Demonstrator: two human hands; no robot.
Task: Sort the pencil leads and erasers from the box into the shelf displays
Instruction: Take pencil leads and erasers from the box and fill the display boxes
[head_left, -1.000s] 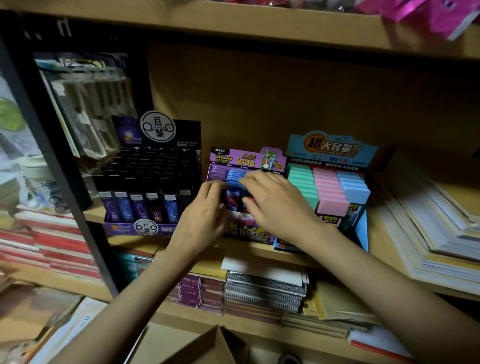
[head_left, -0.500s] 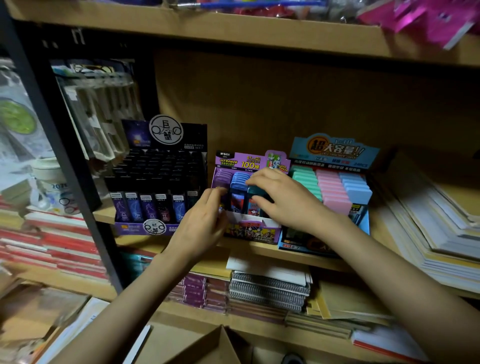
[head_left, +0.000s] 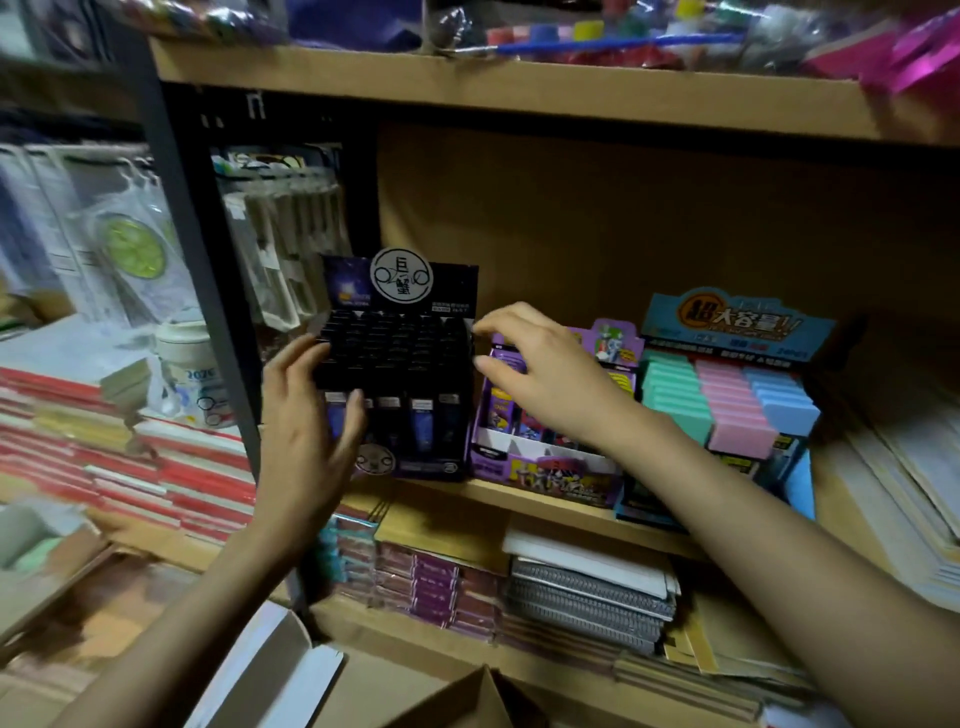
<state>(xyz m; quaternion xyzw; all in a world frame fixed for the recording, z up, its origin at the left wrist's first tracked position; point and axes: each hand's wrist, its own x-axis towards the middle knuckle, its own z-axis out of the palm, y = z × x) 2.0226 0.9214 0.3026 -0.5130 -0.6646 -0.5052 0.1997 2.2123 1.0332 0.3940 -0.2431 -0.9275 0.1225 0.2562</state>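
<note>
Three displays stand side by side on the wooden shelf (head_left: 540, 501). At the left is a black display of pencil leads (head_left: 400, 364), in the middle a purple display (head_left: 545, 467), at the right a blue display of pastel erasers (head_left: 727, 395). My left hand (head_left: 306, 431) is open, with its fingers spread at the black display's left front corner. My right hand (head_left: 540, 369) hovers open between the black and purple displays, thumb and fingers apart. Neither hand holds anything that I can see.
A dark metal post (head_left: 208, 291) stands left of the black display. Stacked notebooks (head_left: 587, 597) fill the shelf below. Paper stacks (head_left: 904, 467) lie at the right. Flaps of an open cardboard box (head_left: 467, 696) show at the bottom edge. Red-edged books (head_left: 130, 467) pile at the left.
Both hands have left the purple display and moved left toward the black display. Their fingers have spread. The view has swung left and down.
</note>
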